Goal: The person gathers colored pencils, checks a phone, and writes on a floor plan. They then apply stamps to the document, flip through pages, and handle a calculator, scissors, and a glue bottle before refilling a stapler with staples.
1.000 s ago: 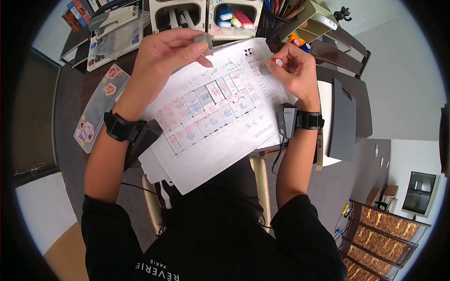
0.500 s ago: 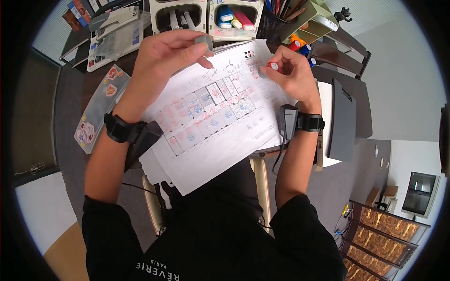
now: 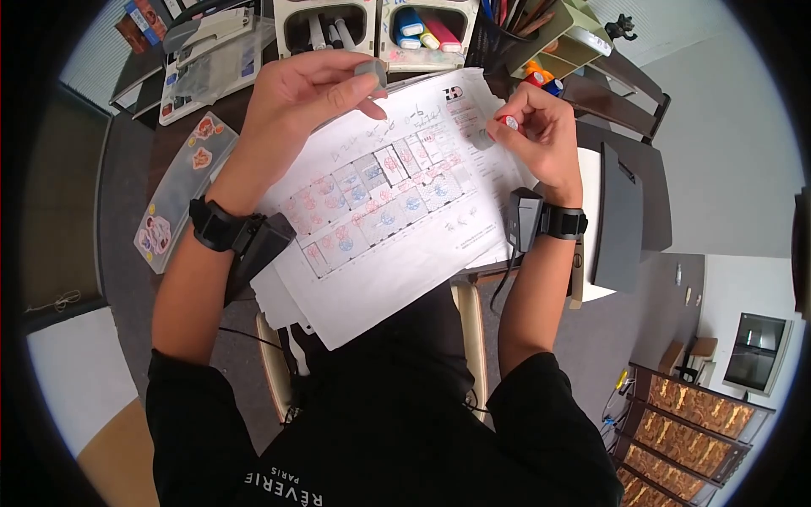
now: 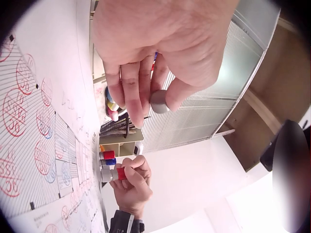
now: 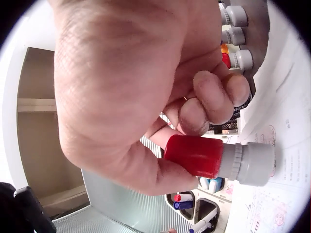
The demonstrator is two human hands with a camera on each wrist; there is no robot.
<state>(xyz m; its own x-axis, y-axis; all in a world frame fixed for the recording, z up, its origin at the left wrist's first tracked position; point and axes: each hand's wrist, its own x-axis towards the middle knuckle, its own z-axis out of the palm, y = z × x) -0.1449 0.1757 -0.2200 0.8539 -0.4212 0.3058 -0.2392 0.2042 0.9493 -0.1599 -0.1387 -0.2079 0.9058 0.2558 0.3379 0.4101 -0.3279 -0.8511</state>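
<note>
My left hand (image 3: 296, 106) pinches a small round grey cap (image 4: 159, 101) between thumb and fingers, above the upper edge of the paper. A short red-and-grey stamp (image 5: 197, 156) is in my right hand (image 3: 549, 139), thumb and index finger gripping its red part. The other right fingers curl beside it. Its grey end points down toward the right part of the printed sheet (image 3: 380, 291), close over it in the right wrist view. That sheet carries a floor plan with many red and blue round marks and some handwriting.
More stamps with grey ends (image 5: 238, 59) stand beyond the right hand. Pen holders (image 3: 283, 25) with markers and highlighters line the back, beside a dark mesh pencil cup (image 3: 500, 46). A clear stickered case (image 3: 182, 198) lies at left, a dark grey box (image 3: 618, 215) at right.
My right hand with the stamp dipped slightly left half a second ago, and is now back a little to the right, its grey end visible again. The left hand keeps its pinch, nearly still.
</note>
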